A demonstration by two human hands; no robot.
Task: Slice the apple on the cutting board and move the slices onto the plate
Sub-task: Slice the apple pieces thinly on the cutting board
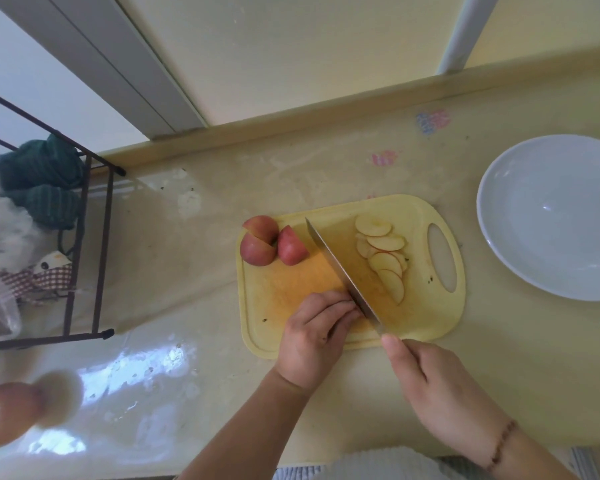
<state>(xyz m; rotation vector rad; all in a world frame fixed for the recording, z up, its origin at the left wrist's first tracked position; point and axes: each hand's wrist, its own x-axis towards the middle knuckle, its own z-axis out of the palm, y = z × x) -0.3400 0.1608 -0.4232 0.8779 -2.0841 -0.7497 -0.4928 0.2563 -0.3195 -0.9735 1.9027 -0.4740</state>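
Observation:
A yellow cutting board [291,292] lies on the counter. Three red apple chunks [260,244] sit at its far left corner. Several thin apple slices [383,252] lie fanned along its right side. My left hand [316,330] is curled at the board's near edge, fingers pressed down over an apple piece that is hidden under them. My right hand [426,382] grips the handle of a knife [340,268], whose blade runs diagonally across the board and rests right against my left fingertips. An empty white plate [499,220] sits to the right of the board.
A dark metal rack [97,237] with green cloth [42,181] stands at the left. A blurred wooden object [18,410] is at the lower left. The counter has a glossy plastic cover and meets a wall ledge behind the board.

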